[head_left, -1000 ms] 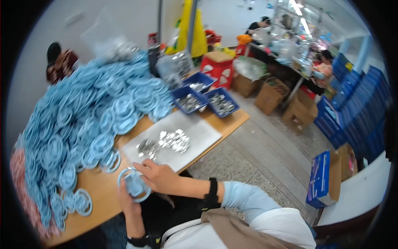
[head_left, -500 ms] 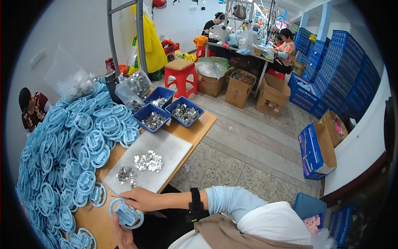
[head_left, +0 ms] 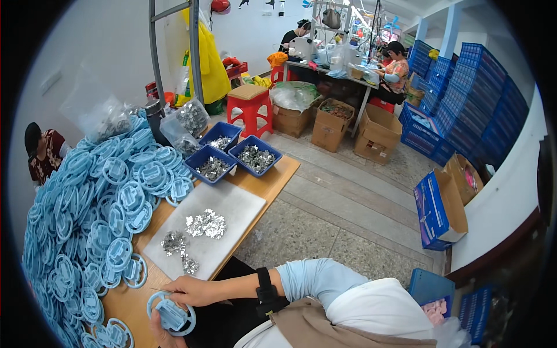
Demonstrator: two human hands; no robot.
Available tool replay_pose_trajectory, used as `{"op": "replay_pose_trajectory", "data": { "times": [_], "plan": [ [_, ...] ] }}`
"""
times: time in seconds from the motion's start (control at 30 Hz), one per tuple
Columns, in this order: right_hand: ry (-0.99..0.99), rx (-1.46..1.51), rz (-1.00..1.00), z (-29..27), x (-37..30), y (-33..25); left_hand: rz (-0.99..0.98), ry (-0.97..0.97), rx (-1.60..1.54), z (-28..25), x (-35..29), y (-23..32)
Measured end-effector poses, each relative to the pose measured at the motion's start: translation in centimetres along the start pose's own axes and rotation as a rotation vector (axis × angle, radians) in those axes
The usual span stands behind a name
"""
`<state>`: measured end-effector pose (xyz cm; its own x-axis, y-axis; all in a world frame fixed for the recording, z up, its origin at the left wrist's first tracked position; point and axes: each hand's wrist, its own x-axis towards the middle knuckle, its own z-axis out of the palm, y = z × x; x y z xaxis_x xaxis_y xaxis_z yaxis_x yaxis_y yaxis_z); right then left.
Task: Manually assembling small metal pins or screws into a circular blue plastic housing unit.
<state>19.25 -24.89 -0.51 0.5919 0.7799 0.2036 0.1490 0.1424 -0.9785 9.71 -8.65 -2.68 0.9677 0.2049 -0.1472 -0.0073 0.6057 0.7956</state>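
My left hand is closed on a light blue plastic ring part with a raised block at its middle, just off the table's near edge. Over the ring's upper rim, my right hand is closed in a pinch. A thin, dark line pokes out beyond its fingertips; what it belongs to is too small to tell. Beyond my hands, a white board bears small shiny metal pieces and a duller pile. To the left lies a large heap of similar blue ring parts.
Blue bins of metal pieces stand past the board, beside clear plastic bags and a dark flask. A red stool, cardboard boxes and stacked blue crates stand farther off. Other people sit nearby.
Both hands and the ring part sit slightly lower in the view. More loose metal pieces show at the board's near edge. The whole view has shifted a little.
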Motion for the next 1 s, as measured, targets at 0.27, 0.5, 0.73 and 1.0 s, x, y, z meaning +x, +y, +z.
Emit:
{"op": "replay_pose_trajectory", "data": {
  "times": [0.27,0.5,0.73,1.0],
  "plan": [
    [0.137,0.187,-0.085,-1.5,0.5,-2.7,0.284,0.127,0.375,3.0,1.5,1.4],
    [0.164,-0.295,-0.138,1.6,1.5,-4.8,0.471,-0.106,0.715,4.6,0.8,-0.7],
    [0.017,-0.269,-0.087,2.1,2.5,-5.7,0.383,0.000,0.216,3.9,0.3,-0.2],
    [0.250,-0.153,0.108,-1.1,1.8,-5.1,0.211,0.004,-0.385,1.4,-1.0,0.9]
  ]
}}
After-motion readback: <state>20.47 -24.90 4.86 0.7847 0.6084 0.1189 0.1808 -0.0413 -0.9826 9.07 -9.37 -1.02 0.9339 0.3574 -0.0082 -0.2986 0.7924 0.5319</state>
